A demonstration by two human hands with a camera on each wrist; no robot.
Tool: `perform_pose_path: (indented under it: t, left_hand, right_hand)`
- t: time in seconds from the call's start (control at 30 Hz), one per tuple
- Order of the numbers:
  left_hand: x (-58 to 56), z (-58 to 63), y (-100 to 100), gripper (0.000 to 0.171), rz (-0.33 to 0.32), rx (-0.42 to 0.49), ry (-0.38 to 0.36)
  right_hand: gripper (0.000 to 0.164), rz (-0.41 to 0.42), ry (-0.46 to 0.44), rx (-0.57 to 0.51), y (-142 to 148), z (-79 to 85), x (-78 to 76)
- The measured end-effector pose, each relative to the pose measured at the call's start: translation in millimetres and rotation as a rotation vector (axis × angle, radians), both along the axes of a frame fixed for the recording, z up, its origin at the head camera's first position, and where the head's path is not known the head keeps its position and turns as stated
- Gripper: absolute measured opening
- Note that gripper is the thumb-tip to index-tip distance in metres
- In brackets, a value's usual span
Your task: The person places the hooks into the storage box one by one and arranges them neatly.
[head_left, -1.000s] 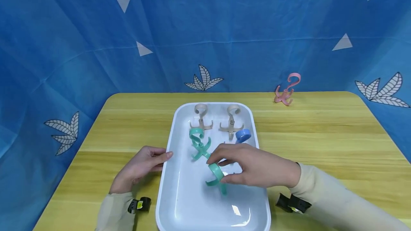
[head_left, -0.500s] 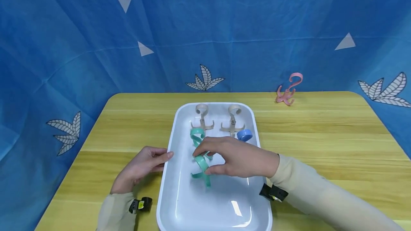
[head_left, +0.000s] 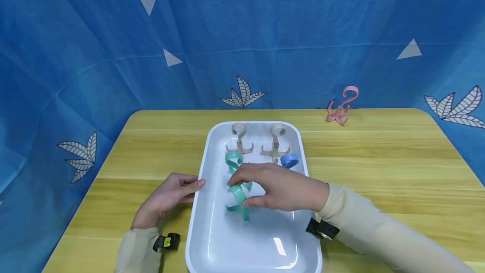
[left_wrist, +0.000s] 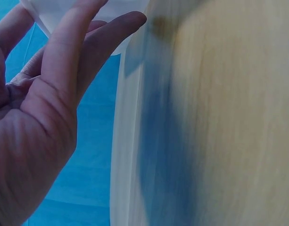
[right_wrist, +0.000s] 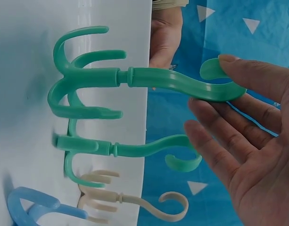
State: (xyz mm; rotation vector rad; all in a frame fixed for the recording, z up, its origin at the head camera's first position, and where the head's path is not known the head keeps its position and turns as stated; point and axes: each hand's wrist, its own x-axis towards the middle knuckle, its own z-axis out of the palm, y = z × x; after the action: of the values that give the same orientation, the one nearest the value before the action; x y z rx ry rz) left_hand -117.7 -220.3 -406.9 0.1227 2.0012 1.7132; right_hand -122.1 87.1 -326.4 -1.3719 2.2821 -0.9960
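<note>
My right hand (head_left: 282, 186) pinches the curved top of a green four-prong swivel hook (right_wrist: 97, 77), its prongs down close to the floor of the white tray (head_left: 227, 247). Right behind it, another green hook (right_wrist: 135, 150) stands in the tray, partly covered by the hand in the head view. My left hand (head_left: 170, 197) holds the tray's left rim, thumb on top and fingers below. Toward the tray's far end are two beige hooks (head_left: 239, 142), side by side. A blue hook (head_left: 289, 160) stands at the right, mostly hidden by my right hand.
A pink hook (head_left: 337, 115) of the same shape stands on the wooden table (head_left: 379, 151) near its back edge, right of the tray. Behind the table hangs a blue patterned cloth (head_left: 314, 33).
The right hand has carried the green hook leftward in the tray, in line with the other green one, and has barely moved over the last half second. The left hand stays at the rim.
</note>
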Motion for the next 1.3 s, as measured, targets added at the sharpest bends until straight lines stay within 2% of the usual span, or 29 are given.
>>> perform_pose_path:
  t: [0.13, 0.4, 0.6, 0.83, 0.97, 1.17, 1.3]
  left_hand:
    - [-0.5, -0.8, 0.3, 0.051, 0.008, 0.0, -0.005]
    - [-0.1, -1.2, -0.8, 0.051, 0.001, 0.019, -0.005]
    - [-0.2, -2.9, -0.9, 0.052, 0.009, 0.017, -0.004]
    - [0.7, -0.6, -0.6, 0.051, 0.006, 0.013, 0.005]
    - [0.9, 0.5, 0.1, 0.052, 0.004, 0.012, 0.01]
    - [-0.8, -1.8, 1.7, 0.052, 0.004, 0.011, 0.006]
    - [0.0, -3.5, 0.3, 0.053, 0.004, -0.003, 0.01]
  right_hand:
    - [0.039, -0.011, 0.01, 0.013, 0.7, 0.2, 0.4]
    - [0.059, -0.039, 0.043, 0.049, 6.2, 1.1, 0.6]
    - [0.054, -0.079, 0.039, 0.037, 11.6, 3.6, 2.1]
    - [0.047, -0.137, 0.067, -0.042, 25.2, 11.0, 2.6]
    - [0.041, -0.156, 0.049, -0.076, 35.3, 14.3, 1.6]
    - [0.038, -0.192, 0.032, -0.076, 47.1, 15.5, 0.4]
    - [0.038, -0.215, 0.052, -0.061, 52.5, 15.9, -0.5]
